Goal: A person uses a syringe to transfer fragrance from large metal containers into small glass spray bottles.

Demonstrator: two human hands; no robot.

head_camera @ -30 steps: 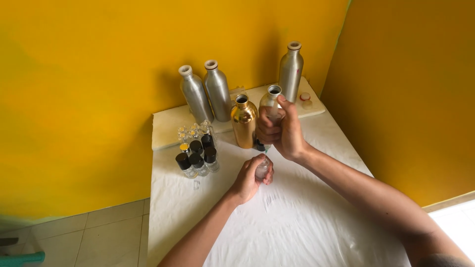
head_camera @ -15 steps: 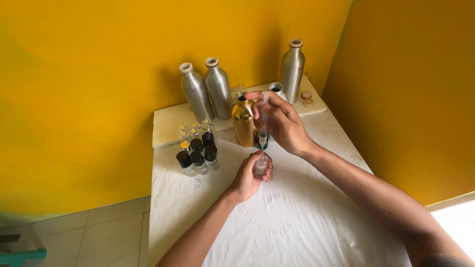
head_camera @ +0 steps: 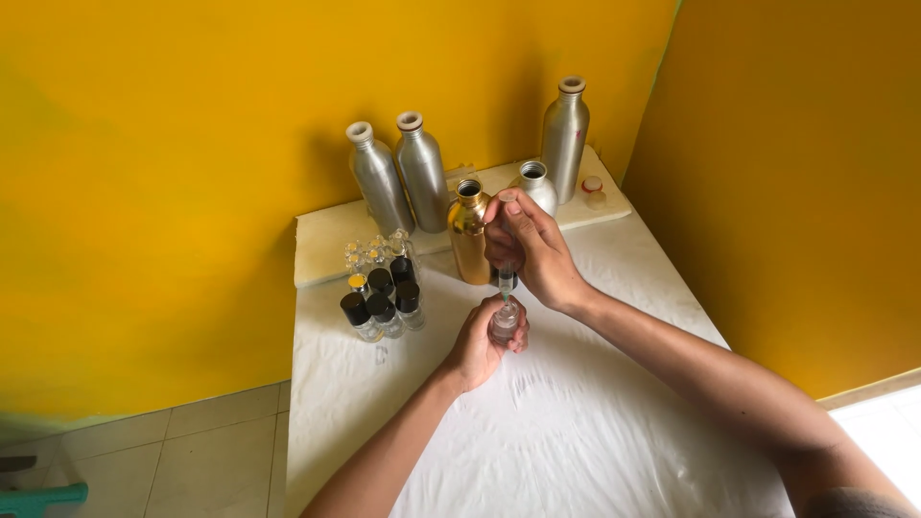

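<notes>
- Centrally, the left hand (head_camera: pixel 480 343) has its fingers (head_camera: pixel 519 335) wrapped around a small clear vial (head_camera: pixel 505 321), held upright just above the white-covered worktop (head_camera: pixel 576 441).
- Directly at 12 o'clock of the vial, the right hand (head_camera: pixel 532 247) pinches a slim dropper (head_camera: pixel 505 281) whose tip points down into the vial's mouth.
- Compared with a second ago, the right hand no longer grips the small silver bottle (head_camera: pixel 535 184); that bottle now stands open behind the hand, and the dropper has come over the vial, so filling appears under way.
- At 10 o'clock of the vial stands a cluster of black-capped vials (head_camera: pixel 382 299); at 12 o'clock, a gold bottle (head_camera: pixel 469 233), close to the right knuckles.
- Toward 6 o'clock the cloth offers free room; the worktop's left edge drops to tiled floor (head_camera: pixel 201 451).
</notes>
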